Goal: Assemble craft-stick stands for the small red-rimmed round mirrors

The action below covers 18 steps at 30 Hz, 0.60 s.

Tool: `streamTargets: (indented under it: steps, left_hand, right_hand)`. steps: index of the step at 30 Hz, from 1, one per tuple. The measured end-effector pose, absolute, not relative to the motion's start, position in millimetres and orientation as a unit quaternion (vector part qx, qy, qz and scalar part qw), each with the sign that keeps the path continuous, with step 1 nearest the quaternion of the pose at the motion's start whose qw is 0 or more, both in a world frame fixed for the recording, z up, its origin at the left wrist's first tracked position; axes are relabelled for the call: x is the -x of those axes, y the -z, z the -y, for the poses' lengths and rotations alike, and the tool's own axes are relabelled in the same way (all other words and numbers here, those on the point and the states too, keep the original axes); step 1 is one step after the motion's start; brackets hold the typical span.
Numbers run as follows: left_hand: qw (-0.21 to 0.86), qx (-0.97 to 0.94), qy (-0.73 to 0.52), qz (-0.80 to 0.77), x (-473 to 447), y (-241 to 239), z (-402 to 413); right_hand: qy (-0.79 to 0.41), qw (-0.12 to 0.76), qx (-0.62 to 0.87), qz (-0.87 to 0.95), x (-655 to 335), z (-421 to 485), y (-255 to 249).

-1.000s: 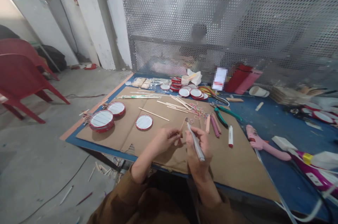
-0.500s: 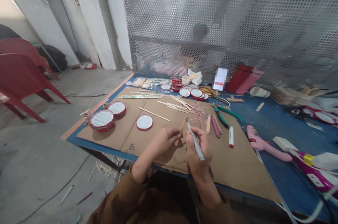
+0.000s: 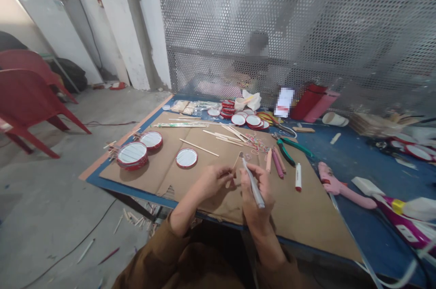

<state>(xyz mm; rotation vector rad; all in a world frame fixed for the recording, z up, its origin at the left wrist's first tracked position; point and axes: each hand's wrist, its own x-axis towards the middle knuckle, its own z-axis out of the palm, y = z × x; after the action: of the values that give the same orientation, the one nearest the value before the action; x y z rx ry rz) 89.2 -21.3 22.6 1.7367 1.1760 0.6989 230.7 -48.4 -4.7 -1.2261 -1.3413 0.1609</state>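
My left hand (image 3: 215, 181) pinches a thin wooden stick (image 3: 236, 160), which slants up from my fingertips. In my right hand (image 3: 259, 196) is a pale grey marker pen (image 3: 255, 185), its tip pointing up and away from me. The pen's tip is at the stick's upper end, where a small dark spot shows; whether they touch I cannot tell. Both hands are just above the cardboard sheet (image 3: 211, 207). Left of them a red-rimmed white disc (image 3: 186, 157) lies flat. Beyond my fingertips are loose wooden sticks (image 3: 225, 137) and small coloured rubber bands (image 3: 257, 142).
Two red drum-like pieces (image 3: 132, 155) sit at the left. On the right are clay-coloured rods (image 3: 277, 164), a white marker with a red end (image 3: 298, 176), green-handled pliers (image 3: 286, 151) and a pink glue gun (image 3: 344, 187). A perforated metal panel (image 3: 211, 30) stands behind the table.
Almost nothing differs. Both hands keep the stick and pen in nearly the same place, and the view has shifted very slightly.
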Motion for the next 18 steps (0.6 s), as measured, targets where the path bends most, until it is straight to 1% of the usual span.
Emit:
streamTargets:
  steps: [4, 12, 18]
  left_hand:
    - [0.451, -0.704, -0.286, -0.468, -89.4, -22.8, 20.6]
    - [0.439, -0.708, -0.292, -0.470, -89.4, -18.5, 19.7]
    - [0.459, -0.703, -0.290, -0.459, -89.2, -20.6, 19.7]
  right_hand:
    - [-0.071, 0.609, 0.529, 0.587, -230.0, 48.1, 5.0]
    - [-0.114, 0.587, 0.543, 0.590, -229.7, 47.4, 7.9]
    - [-0.094, 0.620, 0.543, 0.558, -229.9, 49.0, 6.5]
